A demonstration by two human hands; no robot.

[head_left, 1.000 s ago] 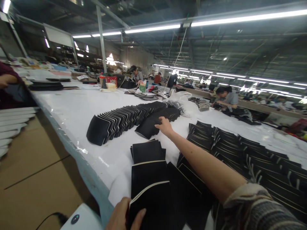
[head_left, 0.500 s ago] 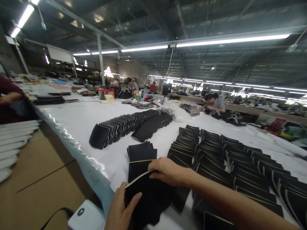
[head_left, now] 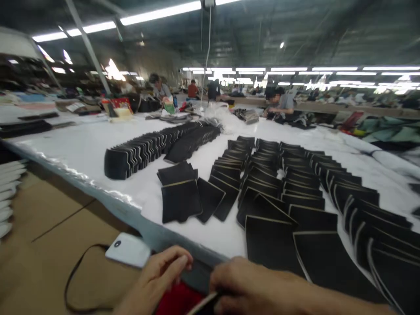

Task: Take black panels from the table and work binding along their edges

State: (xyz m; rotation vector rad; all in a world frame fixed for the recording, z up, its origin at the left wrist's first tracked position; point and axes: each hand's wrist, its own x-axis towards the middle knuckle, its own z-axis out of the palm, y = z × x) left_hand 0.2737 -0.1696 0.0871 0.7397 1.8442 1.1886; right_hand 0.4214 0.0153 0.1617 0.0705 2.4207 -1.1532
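Observation:
At the bottom of the head view, my right hand is closed on a black panel with a pale edge; most of that panel is cut off below the frame. My left hand is beside it to the left, fingers loosely curled and holding nothing visible. Both hands are low, by the table's near edge. In front of them, a black panel with a pale top edge rests over other panels on the white table. Rows of overlapping black panels spread to the right.
A long fanned stack of black pieces runs back across the table, toward a clear plastic bag. A white device with a cable sits at the near edge. Co-workers sit farther back. Brown board lies at lower left.
The black panel both hands gripped over the table is now low in my right hand, and my left hand has let go. Both hands moved down toward me; the view turned right.

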